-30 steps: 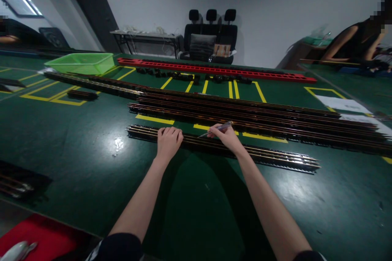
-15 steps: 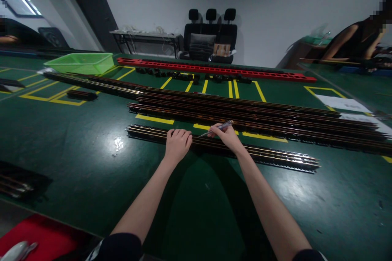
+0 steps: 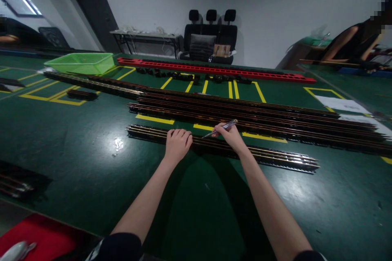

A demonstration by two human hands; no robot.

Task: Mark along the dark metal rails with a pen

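A long black strip with brass-coloured bars (image 3: 275, 155) lies crosswise on the green table before me. My left hand (image 3: 178, 143) is closed over its middle, fingers curled across the far edge. Just to the right, my right hand (image 3: 228, 135) grips a slim screwdriver (image 3: 225, 125) like a pen. The tool slants down to the left, its thin tip at the strip's upper face close to my left fingers. Whether the tip touches the strip I cannot tell.
Beyond lies a bundle of similar long strips (image 3: 214, 108). Farther back are a red slotted rail (image 3: 214, 69), small black parts (image 3: 183, 76) and a green basket (image 3: 82, 63). Papers (image 3: 339, 103) lie to the right. More strips (image 3: 15, 183) sit left. A person (image 3: 352, 43) works at right.
My right hand and the screwdriver have shifted slightly to the right along the strip. My left hand and the strip stay in place.
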